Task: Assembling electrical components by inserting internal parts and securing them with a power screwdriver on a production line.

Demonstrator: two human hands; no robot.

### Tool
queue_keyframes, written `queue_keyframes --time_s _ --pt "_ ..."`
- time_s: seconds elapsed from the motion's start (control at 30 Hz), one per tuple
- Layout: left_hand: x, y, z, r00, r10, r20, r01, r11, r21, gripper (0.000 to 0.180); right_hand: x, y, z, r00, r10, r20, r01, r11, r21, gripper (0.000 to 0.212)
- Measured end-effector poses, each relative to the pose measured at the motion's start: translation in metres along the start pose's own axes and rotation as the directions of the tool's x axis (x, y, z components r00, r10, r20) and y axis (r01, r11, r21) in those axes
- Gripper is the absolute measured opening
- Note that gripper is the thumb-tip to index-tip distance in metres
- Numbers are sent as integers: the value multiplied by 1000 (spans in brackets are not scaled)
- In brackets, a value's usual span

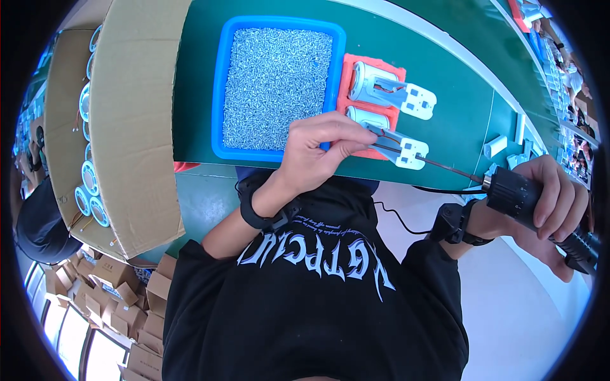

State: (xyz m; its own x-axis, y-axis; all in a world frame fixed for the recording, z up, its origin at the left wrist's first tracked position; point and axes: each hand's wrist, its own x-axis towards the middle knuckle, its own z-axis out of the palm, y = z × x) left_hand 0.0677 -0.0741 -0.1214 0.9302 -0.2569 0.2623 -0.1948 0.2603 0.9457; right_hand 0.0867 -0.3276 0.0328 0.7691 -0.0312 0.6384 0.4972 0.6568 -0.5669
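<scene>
My right hand [551, 202] is wrapped round a black electric screwdriver [511, 193]. From it a long thin bit [452, 169] points left and reaches the near white plastic housing [410, 156], entering by its flat end plate. Thumb and forefinger of my left hand [318, 149] are pinched together at that housing's inner side. Whatever lies between these fingertips is too small or hidden to make out. A second white housing [416, 101] of the same kind rests just beyond. Both sit in a red-orange foam holder [346, 71].
Left of the holder, a blue tray [222, 89] is filled with small silvery screws. A tall cardboard box [136, 120] with round white-and-blue parts stands at the left. More white parts [495, 146] lie at the right of the green table [197, 82]. A black cable [445, 190] runs below the bit.
</scene>
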Motion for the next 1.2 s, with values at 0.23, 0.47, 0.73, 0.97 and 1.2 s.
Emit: queue_keyframes --time_s 0.23,0.47,0.73,0.97,1.2 --pt "4 10 0 981 181 67 -189 970 154 16 11 7 15 987 52 149 -51 999 -8 51" --pt "9 21 -47 978 -36 207 -130 671 730 16 16 25 21 871 133 473 -122 991 -55 45" --pt "14 17 -54 882 -336 330 -70 599 798 10 13 39 34 856 204 476 -146 977 -155 44" --pt "15 14 -52 973 -129 189 -30 747 664 7 15 45 38 829 177 530 -108 981 -158 63" --pt "15 7 -26 995 -35 92 -12 885 465 8 11 50 39 830 164 534 -117 986 -121 31"
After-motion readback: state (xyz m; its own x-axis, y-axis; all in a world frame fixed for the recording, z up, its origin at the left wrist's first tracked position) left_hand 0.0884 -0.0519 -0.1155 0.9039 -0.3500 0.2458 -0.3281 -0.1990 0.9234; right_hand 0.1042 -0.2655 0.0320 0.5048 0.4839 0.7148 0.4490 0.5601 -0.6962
